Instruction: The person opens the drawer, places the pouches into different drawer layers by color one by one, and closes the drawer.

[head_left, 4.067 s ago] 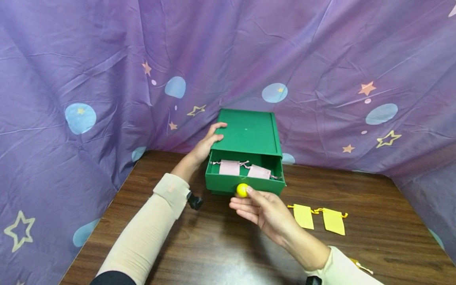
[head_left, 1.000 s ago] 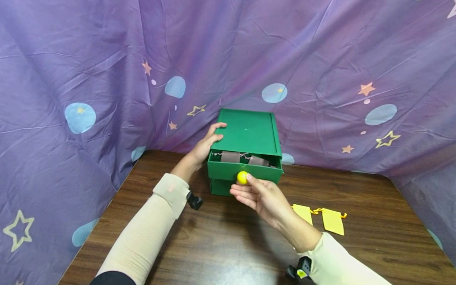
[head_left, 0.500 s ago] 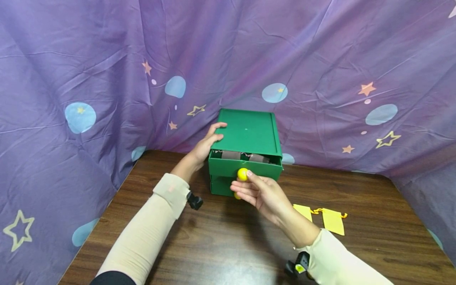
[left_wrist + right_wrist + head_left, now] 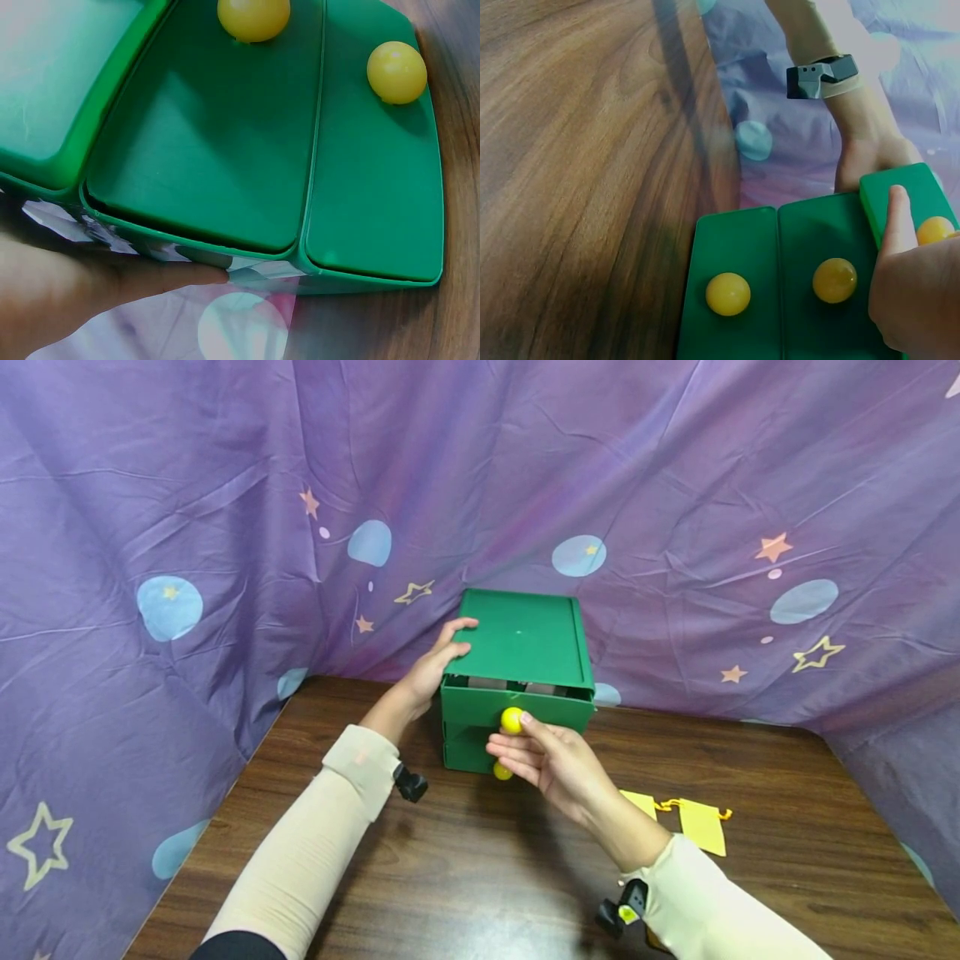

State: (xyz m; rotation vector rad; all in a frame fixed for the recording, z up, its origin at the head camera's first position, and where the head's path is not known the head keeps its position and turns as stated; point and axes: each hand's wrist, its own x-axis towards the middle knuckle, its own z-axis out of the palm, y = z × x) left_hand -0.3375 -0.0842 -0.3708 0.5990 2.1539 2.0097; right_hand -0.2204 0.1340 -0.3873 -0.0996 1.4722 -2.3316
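The green drawer has a round yellow knob clamped in the right fingers, left fingers apart, drawer contents mostly hidden.

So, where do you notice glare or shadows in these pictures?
Head view: a pale sheen on the table near the bottom edge, and shade inside the top drawer. Left wrist view: shine on that drawer's front, a shadow across the middle drawer. Right wrist view: a shadow band crossing the table, the backdrop cloth washed out at upper right.
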